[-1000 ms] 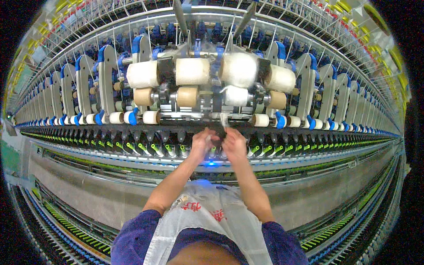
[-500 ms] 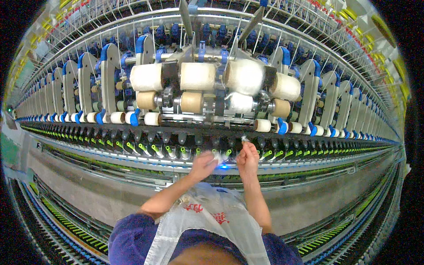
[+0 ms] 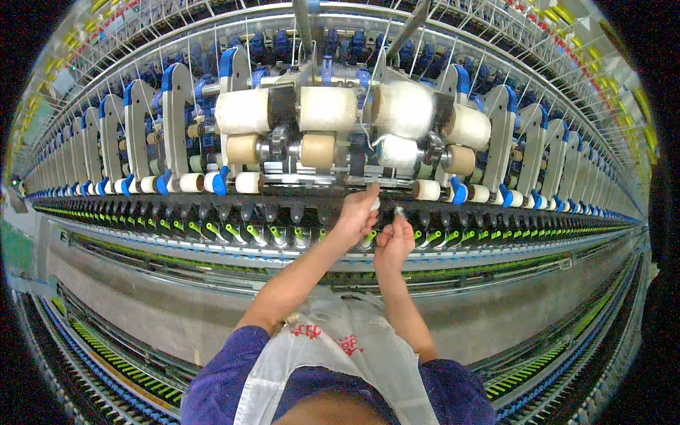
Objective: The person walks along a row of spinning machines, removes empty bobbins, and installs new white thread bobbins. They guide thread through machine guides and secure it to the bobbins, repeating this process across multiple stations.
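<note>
My left hand reaches up to the dark rail below the raised roller arm, its fingers closed around a small white fibre tuft. Close to its right, my right hand is held upright in a pinch, with a bit of white fluff at its fingertips. Above the hands sit fat white fibre-covered rollers and, under them, tan rollers. One lower roller is wrapped in white fibre, and a loose strand curls off its left side.
A row of yellow-green spindle tips runs along the spinning frame at hand height. Grey arms with blue caps stand on both sides. Small white rollers line the rail. Behind the arms lies grey floor, with another spindle row beyond.
My left hand has moved up and right, from the spindle tips to the rail under the rollers. My right hand has shifted only slightly, still pinching the fluff. The view has shifted a little.
</note>
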Available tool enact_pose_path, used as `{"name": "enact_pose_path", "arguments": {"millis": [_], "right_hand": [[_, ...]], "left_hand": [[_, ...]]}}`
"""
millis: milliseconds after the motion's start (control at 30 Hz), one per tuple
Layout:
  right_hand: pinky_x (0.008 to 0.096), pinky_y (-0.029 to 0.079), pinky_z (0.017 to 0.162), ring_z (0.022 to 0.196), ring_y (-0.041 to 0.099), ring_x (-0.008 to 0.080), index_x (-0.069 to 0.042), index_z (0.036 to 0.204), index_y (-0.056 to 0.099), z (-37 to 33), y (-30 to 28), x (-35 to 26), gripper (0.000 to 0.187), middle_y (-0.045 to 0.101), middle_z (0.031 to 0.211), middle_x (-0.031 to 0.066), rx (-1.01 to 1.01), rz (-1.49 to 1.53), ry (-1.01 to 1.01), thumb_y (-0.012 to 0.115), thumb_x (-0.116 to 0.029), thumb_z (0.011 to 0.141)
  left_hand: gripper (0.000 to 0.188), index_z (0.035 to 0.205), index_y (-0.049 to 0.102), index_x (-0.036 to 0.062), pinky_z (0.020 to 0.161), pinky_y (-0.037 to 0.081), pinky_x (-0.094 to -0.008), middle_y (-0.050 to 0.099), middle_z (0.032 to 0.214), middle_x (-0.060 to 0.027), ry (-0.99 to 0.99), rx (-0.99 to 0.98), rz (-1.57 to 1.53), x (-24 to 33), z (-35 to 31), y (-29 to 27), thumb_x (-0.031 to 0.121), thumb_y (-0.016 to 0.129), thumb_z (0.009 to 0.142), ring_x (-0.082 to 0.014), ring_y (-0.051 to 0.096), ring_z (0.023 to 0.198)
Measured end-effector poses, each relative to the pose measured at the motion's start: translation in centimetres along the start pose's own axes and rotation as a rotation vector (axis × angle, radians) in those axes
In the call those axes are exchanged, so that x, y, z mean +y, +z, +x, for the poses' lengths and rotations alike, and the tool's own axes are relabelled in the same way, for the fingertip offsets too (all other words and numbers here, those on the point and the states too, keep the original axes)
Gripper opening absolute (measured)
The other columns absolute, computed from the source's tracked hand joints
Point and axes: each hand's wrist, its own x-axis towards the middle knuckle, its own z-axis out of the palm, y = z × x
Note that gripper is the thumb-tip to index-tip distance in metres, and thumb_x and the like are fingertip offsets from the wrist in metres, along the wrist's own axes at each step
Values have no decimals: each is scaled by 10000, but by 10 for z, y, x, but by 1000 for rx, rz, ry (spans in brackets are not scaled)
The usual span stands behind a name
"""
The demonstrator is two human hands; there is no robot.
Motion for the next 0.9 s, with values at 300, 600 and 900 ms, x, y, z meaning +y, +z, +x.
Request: {"name": "enact_pose_path", "arguments": {"millis": [300, 600, 900], "right_hand": [[215, 322, 366, 401, 437, 81, -57, 911, 557, -4, -22, -16, 75, 571, 611, 44, -83, -110, -114, 550, -132, 913], [222, 303, 378, 404, 388, 87, -5, 929, 575, -6, 61, 29, 111, 519, 595, 26, -178, -45, 213, 584, -91, 859], [207, 243, 360, 393, 311, 65, -18, 847, 560, 6, 82, 46, 37, 467, 591, 12, -180, 120, 319, 581, -1, 822]], "left_hand": [[225, 759, 605, 63, 387, 294, -260, 557, 635, -14, 304, 99, 201, -36, 22, -7, 273, 637, 832, -62, 401, 461], [122, 609, 484, 63, 441, 404, -273, 545, 633, -49, 410, 51, -51, -54, -49, -117, 0, 494, 713, -134, 500, 516], [52, 861, 595, 78, 430, 286, -198, 518, 648, 46, 130, 81, -90, -63, -54, -125, 93, 591, 811, -45, 424, 505]]}}
